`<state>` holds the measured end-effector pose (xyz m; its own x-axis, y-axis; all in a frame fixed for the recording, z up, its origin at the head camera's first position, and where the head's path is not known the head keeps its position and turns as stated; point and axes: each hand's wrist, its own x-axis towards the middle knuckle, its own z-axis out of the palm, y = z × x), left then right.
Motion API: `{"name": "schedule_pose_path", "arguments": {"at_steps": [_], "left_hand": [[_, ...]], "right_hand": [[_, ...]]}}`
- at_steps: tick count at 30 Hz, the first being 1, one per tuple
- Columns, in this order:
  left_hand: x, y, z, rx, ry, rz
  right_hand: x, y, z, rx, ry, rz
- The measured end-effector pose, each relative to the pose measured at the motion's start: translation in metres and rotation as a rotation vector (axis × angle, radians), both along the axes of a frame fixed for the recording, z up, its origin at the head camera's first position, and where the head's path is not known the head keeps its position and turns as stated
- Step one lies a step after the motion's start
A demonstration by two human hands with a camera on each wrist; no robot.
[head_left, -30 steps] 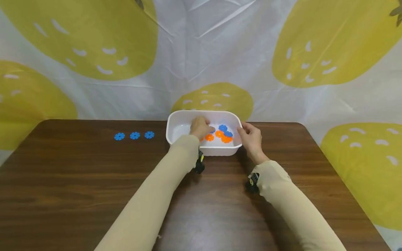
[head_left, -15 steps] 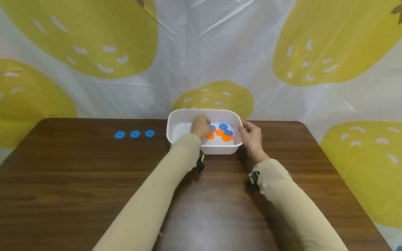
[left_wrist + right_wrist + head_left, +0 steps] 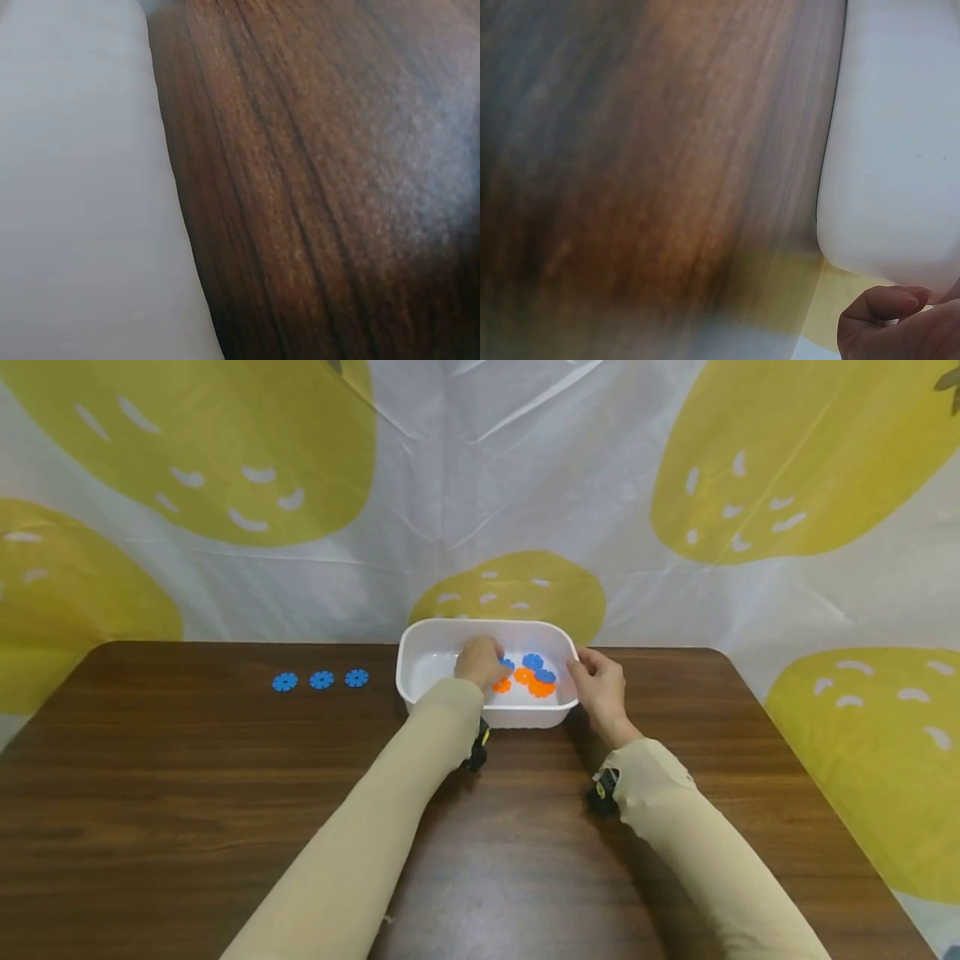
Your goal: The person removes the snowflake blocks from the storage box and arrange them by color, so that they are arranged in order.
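A white plastic basin (image 3: pixel 517 718) stands at the back middle of the table, with blue and orange notched discs lying in its right half. Reaching down inside it, my left hand (image 3: pixel 480 662) has its fingertips at a blue disc (image 3: pixel 507 665), beside an orange disc (image 3: pixel 502 686). I cannot tell whether the fingers pinch a disc. My right hand (image 3: pixel 602 687) grips the basin's right rim between thumb and fingers; its curled fingers (image 3: pixel 885 304) show at the basin's corner in the right wrist view. The left wrist view shows only the basin's outer wall (image 3: pixel 82 180) and wood.
Three blue notched discs (image 3: pixel 322 680) lie in a row on the brown wooden table (image 3: pixel 187 793), left of the basin. Behind the table's far edge hangs a white cloth (image 3: pixel 517 468) printed with large yellow fruit.
My left hand shifts slightly inside the basin. More of the blue disc shows by its fingertips, and a bit of orange under the hand is now covered. My right hand stays on the rim.
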<state>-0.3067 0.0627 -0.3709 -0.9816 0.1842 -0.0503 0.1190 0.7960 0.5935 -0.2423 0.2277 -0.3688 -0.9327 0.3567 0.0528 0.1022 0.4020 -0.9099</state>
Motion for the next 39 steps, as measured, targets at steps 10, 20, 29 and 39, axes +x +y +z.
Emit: {"name": "schedule_pose_path", "arguments": {"at_steps": [10,20,29,39], "left_hand": [[0.0046,0.0012,0.0006,-0.022,-0.001,0.008],[0.0080,-0.0006,0.0011,0.001,0.045,0.001],[0.0086,0.0020,0.0009,0.003,0.098,-0.010],[0.0081,0.0020,0.0024,0.055,0.084,-0.007]], "right_hand": [[0.0014,0.0005,0.0000,-0.017,-0.013,0.006],[0.0000,0.0013,-0.0019,-0.019,-0.008,0.011],[0.0003,0.0013,-0.0028,-0.020,-0.003,0.008],[0.0006,0.0009,-0.0022,-0.020,-0.009,0.001]]}}
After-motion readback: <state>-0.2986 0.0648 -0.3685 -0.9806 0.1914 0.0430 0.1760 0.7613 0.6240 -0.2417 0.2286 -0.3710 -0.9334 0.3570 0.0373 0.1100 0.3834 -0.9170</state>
